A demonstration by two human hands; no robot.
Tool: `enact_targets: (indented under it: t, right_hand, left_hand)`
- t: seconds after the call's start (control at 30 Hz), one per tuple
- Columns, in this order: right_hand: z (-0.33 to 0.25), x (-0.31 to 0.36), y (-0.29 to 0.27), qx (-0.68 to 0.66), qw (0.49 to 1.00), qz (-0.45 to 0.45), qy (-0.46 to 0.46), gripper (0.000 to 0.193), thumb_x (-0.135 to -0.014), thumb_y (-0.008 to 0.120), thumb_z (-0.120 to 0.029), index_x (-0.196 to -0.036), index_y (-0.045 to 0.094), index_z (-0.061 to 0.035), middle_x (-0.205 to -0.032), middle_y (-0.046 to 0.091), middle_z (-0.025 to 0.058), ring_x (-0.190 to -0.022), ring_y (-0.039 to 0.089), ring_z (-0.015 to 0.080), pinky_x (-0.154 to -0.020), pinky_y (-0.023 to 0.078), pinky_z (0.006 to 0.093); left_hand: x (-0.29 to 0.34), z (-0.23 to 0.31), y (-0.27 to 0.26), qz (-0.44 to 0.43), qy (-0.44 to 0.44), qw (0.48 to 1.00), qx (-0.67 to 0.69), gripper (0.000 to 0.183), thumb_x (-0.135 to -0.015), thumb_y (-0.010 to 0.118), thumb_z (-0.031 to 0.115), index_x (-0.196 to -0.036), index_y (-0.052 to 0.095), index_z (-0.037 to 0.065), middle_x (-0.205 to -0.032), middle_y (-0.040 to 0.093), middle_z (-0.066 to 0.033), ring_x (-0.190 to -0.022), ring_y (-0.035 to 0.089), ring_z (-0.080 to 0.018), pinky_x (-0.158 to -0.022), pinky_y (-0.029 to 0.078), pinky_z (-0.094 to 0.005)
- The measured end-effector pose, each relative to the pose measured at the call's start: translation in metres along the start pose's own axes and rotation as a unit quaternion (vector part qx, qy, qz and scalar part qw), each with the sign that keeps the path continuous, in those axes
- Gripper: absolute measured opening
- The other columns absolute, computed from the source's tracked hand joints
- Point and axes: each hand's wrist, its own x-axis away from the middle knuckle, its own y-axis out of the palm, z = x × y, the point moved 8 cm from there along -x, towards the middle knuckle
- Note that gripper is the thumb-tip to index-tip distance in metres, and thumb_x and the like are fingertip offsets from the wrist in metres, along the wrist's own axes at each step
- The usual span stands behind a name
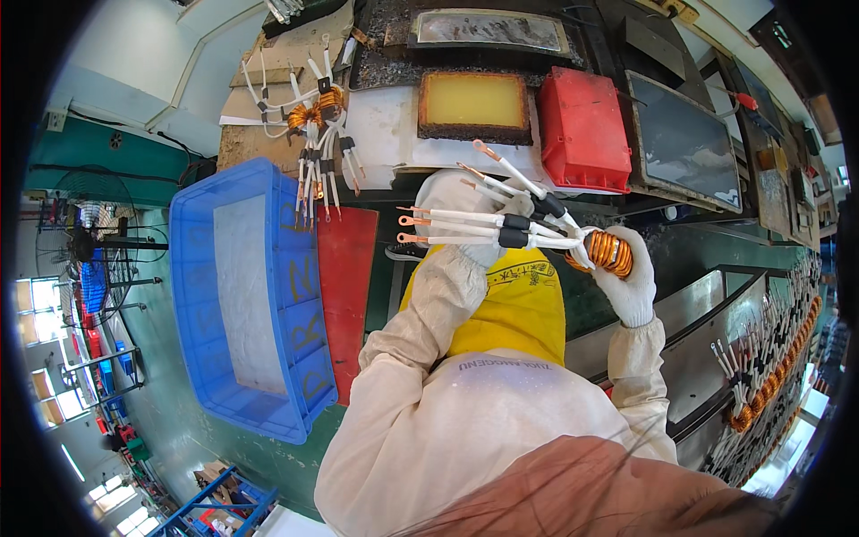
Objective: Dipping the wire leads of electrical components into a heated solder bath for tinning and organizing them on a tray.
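My right hand (630,279), in a white glove, is closed round a coil of copper wire (610,253) at its right side. From the coil, white leads (465,240) with black sleeves (513,230) and copper ring lugs at their tips reach to the left. One lead slants upward, apart from the lower ones. My left hand (484,254), also gloved, is behind the lower leads and close against them. Its fingers are largely hidden there, so their grip does not show. Both hands are above a yellow apron (510,309) on my lap.
A blue plastic crate (199,295) stands at the left, beside a red board (347,295). On the bench lie more wired coils (309,115), a tray of yellowish material (474,101) and a red bin (583,130). Several coils (761,394) line the rack at the right.
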Motion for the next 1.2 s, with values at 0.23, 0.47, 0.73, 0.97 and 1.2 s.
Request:
enact_targets:
  t: [0.23, 0.47, 0.73, 0.97, 1.2]
  right_hand:
    - [0.008, 0.0, -0.002, -0.008, 1.0, 0.017, 0.017, 0.052, -0.068, 0.067, 0.01, -0.117, 0.054, -0.003, -0.109, 0.058, 0.009, -0.1, 0.06, 0.0182, -0.09, 0.048, 0.0293]
    - [0.011, -0.001, -0.006, 0.001, 1.0, 0.021, 0.023, 0.052, -0.07, 0.068, 0.009, -0.119, 0.054, -0.0025, -0.11, 0.059, 0.0096, -0.101, 0.06, 0.0171, -0.091, 0.048, 0.0287]
    - [-0.005, -0.034, -0.028, 0.013, 0.998, 0.057, -0.029, 0.05, -0.072, 0.067, 0.006, -0.12, 0.054, -0.0019, -0.111, 0.06, 0.0108, -0.103, 0.06, 0.0175, -0.092, 0.047, 0.0295]
    - [-0.077, -0.087, -0.03, 0.157, 0.966, 0.04, -0.202, 0.057, -0.073, 0.061, 0.004, -0.129, 0.053, -0.0043, -0.12, 0.056, 0.0169, -0.11, 0.059, 0.0301, -0.096, 0.045, 0.035]
    - [-0.088, -0.141, -0.033, 0.261, 0.951, 0.026, -0.162, 0.05, -0.079, 0.056, -0.014, -0.129, 0.054, -0.0175, -0.119, 0.057, 0.0164, -0.108, 0.059, 0.0399, -0.091, 0.048, 0.042]
  left_hand:
    - [-0.009, 0.006, -0.022, 0.023, 0.057, 0.998, 0.031, 0.028, -0.096, 0.062, 0.025, -0.116, 0.057, 0.007, -0.093, 0.064, -0.0015, -0.078, 0.063, -0.0106, -0.067, 0.053, -0.0242]
    - [-0.009, 0.016, -0.004, 0.089, 0.048, 0.989, -0.11, 0.022, -0.093, 0.065, 0.026, -0.104, 0.061, 0.008, -0.083, 0.061, -0.0007, -0.069, 0.058, -0.0089, -0.059, 0.048, -0.023]
    - [-0.003, -0.049, 0.064, -0.157, -0.142, 0.96, -0.184, 0.05, -0.094, 0.06, 0.014, -0.139, 0.04, 0.003, -0.131, 0.054, -0.014, -0.113, 0.058, -0.0237, -0.099, 0.048, -0.0402]
    - [-0.046, -0.08, 0.14, -0.244, -0.105, 0.964, 0.018, 0.049, -0.097, 0.06, 0.023, -0.139, 0.04, 0.009, -0.131, 0.054, -0.0065, -0.119, 0.055, -0.019, -0.1, 0.047, -0.0392]
    - [-0.08, -0.064, 0.169, -0.189, -0.12, 0.963, 0.153, 0.039, -0.099, 0.056, 0.032, -0.131, 0.046, 0.013, -0.123, 0.058, -0.0032, -0.109, 0.062, -0.0178, -0.093, 0.056, -0.034]
